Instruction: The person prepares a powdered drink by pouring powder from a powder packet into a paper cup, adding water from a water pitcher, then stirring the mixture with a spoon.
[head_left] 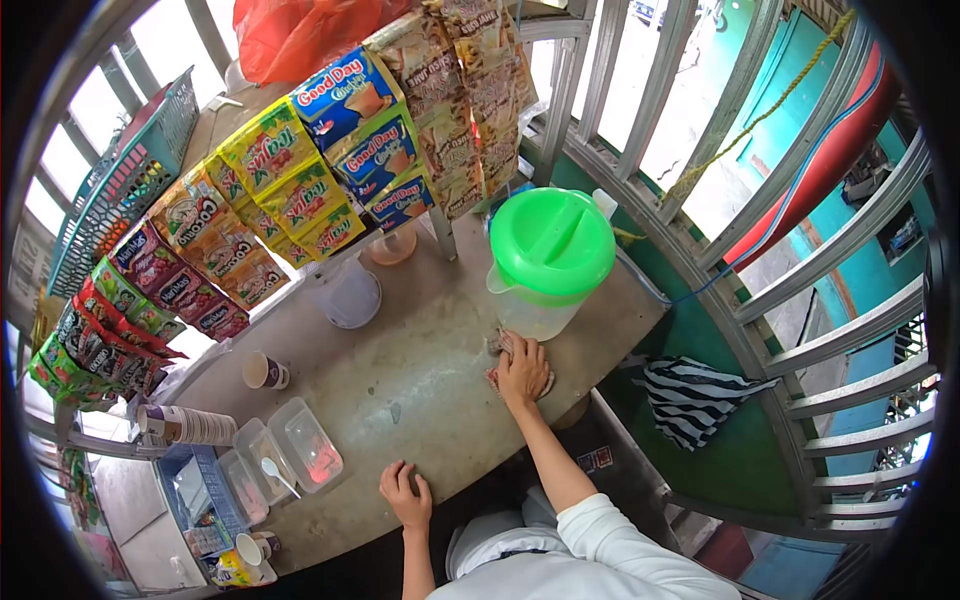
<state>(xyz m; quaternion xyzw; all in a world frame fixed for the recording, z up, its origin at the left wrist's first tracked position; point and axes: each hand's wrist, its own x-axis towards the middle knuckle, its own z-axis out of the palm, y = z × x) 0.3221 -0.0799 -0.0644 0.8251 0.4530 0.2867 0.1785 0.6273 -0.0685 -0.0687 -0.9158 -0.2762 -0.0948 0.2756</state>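
My right hand (524, 372) presses down on a crumpled, reddish-grey cloth (547, 384) lying on the counter (410, 370). Bits of the cloth show around the fingers; most of it is covered. Just beyond that hand stands a clear pitcher (535, 314) with a bright green lid (552, 240). My left hand (404, 494) rests near the counter's front edge, its fingers loosely bent and apart, with nothing seen in it. To its left are clear plastic containers (305, 440), one with something pink inside, and a white spoon (280, 477) lies across them.
Hanging drink sachets (365, 150) line the counter's back. A paper cup (265, 371), stacked cups (190, 425) and a blue basket (190, 490) are at left. A round white tub (352, 300) stands behind. Metal bars (770, 290) and a striped cloth (695, 400) are at right.
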